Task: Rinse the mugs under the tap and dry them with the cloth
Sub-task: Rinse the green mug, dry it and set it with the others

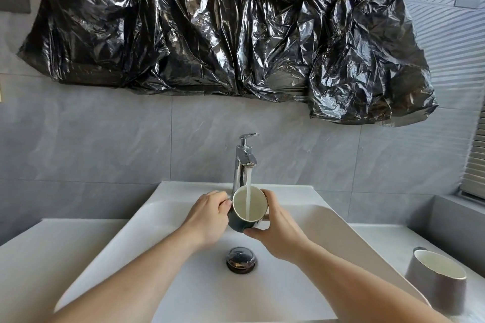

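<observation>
A dark green mug (240, 223) with a pale inside is held tilted over the white sink (126, 238), right under the chrome tap (242, 165). Water streams from the spout into the mug. My left hand (207, 214) grips the mug's left side near its handle. My right hand (278, 228) wraps around its right side, thumb under the lower rim. A second mug (438, 280), grey outside and white inside, stands on the counter at the right. No cloth is in view.
A dark round drain plug (240, 259) sits in the sink bottom below the hands. Crumpled black plastic sheeting (223, 29) covers the wall above the tap. White counter (39, 257) flanks the sink on both sides, with a grey ledge (451, 217) at the right.
</observation>
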Motion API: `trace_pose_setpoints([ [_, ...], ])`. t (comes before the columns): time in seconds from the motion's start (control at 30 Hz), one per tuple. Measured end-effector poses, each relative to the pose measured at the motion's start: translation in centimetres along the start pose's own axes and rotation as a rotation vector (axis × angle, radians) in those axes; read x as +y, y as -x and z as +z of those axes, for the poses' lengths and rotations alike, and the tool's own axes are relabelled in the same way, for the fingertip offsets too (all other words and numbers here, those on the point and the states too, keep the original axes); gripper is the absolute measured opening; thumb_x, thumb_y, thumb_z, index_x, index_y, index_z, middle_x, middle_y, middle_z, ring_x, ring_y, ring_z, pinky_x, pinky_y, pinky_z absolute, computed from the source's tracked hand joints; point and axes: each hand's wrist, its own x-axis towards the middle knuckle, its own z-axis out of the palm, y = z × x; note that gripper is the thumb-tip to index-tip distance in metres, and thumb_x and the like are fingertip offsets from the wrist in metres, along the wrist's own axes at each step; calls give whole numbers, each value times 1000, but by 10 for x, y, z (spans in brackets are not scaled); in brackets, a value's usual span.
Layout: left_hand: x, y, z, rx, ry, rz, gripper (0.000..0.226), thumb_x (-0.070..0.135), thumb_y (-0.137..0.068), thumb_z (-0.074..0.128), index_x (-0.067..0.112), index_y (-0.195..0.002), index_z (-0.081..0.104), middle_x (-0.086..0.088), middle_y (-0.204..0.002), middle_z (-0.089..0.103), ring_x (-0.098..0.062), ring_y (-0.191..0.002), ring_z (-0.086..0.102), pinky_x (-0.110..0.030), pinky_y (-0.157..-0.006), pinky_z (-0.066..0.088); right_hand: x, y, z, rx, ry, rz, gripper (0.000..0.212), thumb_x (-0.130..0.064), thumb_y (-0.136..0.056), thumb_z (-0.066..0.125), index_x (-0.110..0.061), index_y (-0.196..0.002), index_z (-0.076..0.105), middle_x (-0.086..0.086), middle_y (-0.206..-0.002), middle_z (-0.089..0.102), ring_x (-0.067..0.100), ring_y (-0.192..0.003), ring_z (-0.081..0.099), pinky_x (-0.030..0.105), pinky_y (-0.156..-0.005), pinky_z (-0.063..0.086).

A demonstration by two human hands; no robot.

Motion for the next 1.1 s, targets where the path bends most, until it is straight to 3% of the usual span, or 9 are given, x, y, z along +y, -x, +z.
trace_pose_setpoints([
  [0.13,-3,-2,-3,27,-1,7,35,12,-106,43,12,-71,39,0,-75,44,-22,-76,40,-36,-66,28,-1,0,1,-8,-15,-5,78,-27,-84,84,-42,-141,32,-20,-135,57,8,-115,66,35,-98,56],
  [0.27,-6,-4,-6,57,-7,0,36,12,-106,42,13,-70,38,0,-73,44,-21,-74,39,-35,-63,28,-2,0,1,-45,-10,7,80,-33,-85,83,-42,-145,31,-23,-143,50,10,-115,66,34,-99,53],
  [0.4,-8,-5,-7,63,-5,-23,36,13,-106,39,14,-70,37,0,-73,44,-18,-71,37,-30,-62,30,-1,1,0,-84,10,46,81,-42,-84,82,-43,-146,30,-24,-145,46,10,-114,64,28,-91,49],
  [0.7,-9,-5,-7,70,4,-69,38,15,-106,36,18,-68,34,0,-71,45,-16,-67,36,-35,-61,32,-3,4,-2,-176,28,62,82,-43,-84,82,-42,-150,34,-24,-143,49,10,-108,67,17,-80,48],
  [0.87,-10,-5,-11,115,20,-97,38,17,-106,34,16,-68,35,-1,-70,46,-19,-68,37,-37,-62,32,-9,3,-1,-205,10,31,73,-37,-91,74,-50,-152,36,-22,-144,54,15,-95,74,36,-98,55],
  [1.0,-10,-4,-12,120,21,-117,38,18,-105,34,16,-67,33,0,-67,44,-22,-69,35,-38,-62,29,-8,3,-2,-224,-17,43,68,-41,-87,77,-55,-144,43,-29,-128,58,11,-82,75,24,-76,53],
  [1.1,-11,-3,-14,133,26,-129,38,18,-104,35,17,-66,33,1,-66,43,-23,-69,35,-38,-61,29,-9,4,-1,-235,-64,48,63,-43,-83,80,-74,-124,44,-28,-120,63,7,-78,73,21,-72,49],
])
